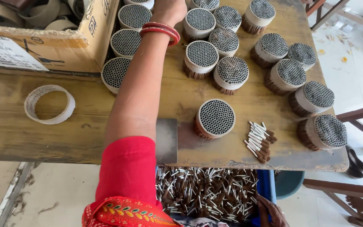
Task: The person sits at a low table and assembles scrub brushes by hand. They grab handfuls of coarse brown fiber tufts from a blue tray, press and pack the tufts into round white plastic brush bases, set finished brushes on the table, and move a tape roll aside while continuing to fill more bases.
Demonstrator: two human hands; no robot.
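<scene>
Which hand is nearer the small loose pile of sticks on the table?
Right. The right hand is below the loose pile, by the tray; the left hand reaches far across the table.

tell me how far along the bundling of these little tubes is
Done: many round packed bundles stand across the wooden table, one near the front edge. In hand: the left hand reaches among the bundles at the far side; the right hand rests low by the heap. Left: a small loose batch, an empty paper ring, and a big heap of loose tubes below the table.
</scene>
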